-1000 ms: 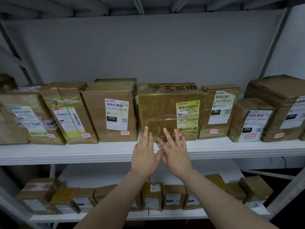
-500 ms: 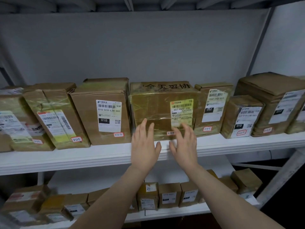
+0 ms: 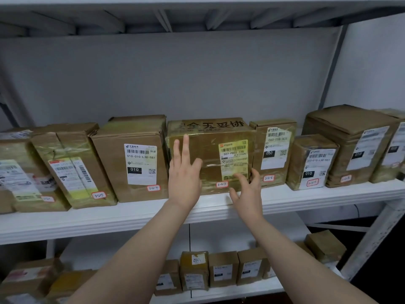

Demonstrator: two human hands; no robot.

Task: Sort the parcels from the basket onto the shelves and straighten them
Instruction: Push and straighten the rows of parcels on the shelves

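**Change from the earlier frame:** The left hand [image 3: 185,174] has moved up from the lower front edge of the tape-wrapped brown cardboard parcel with a yellow label [image 3: 206,148]. It now lies flat against the left half of the front face, fingers straight, the two longest reaching close to the top edge. It holds nothing.

The right hand [image 3: 247,194] has shifted right to the lower right front corner of the same parcel. Its fingers are spread and loosely bent and enclose nothing. Contact with the corner cannot be confirmed.

The parcel stands upright in the same slot as before, mid-row on the white upper shelf board [image 3: 306,198]. A small red-bordered sticker [image 3: 222,184] sits at its base.

**Surroundings:** The plain brown cardboard box with a white "010" label [image 3: 135,163] stands just beside the parcel on the left. The narrow brown box with a white "060" label [image 3: 274,154] stands just beside it on the right. Both side gaps are tight, so only the front and top faces are exposed.

Further right stand a small tape-wrapped parcel with a white label [image 3: 306,159] and a stack of flat brown packets [image 3: 348,139]. Further left, a tall taped parcel [image 3: 72,167] leans to the left. Behind the row is the grey back panel [image 3: 175,73].

On the lower white shelf [image 3: 241,290], a row of small brown boxes [image 3: 223,268] stands upright, partly hidden by both forearms.
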